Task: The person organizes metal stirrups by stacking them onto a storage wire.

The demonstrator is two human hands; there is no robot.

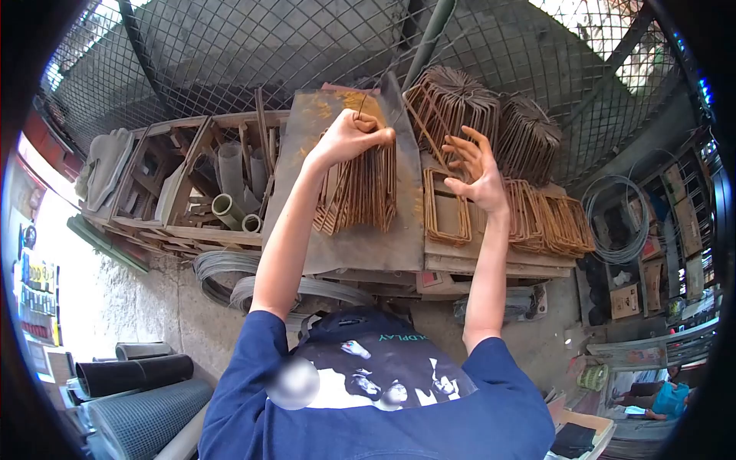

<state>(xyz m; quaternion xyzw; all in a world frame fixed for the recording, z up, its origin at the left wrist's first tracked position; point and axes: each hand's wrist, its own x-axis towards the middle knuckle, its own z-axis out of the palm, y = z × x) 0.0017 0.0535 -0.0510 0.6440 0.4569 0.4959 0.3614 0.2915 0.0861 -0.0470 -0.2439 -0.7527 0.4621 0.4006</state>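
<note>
My left hand (349,138) is shut around the top of a bundle of rusty rectangular steel stirrups (360,195), which hangs over a worn metal-topped bench (345,249). My right hand (474,170) is open with fingers spread. It hovers just above a single stirrup (447,207) lying flat on the bench, beside a row of stacked stirrups (548,222). My dark blue printed shirt fills the bottom of the view.
More stirrup piles (456,100) lean against the wire mesh fence (230,46) behind. A wooden crate with pipe offcuts (230,207) stands at left. Wire coils (613,222) lie at right and under the bench (222,268). Mesh rolls (146,414) sit lower left. A person (659,399) sits lower right.
</note>
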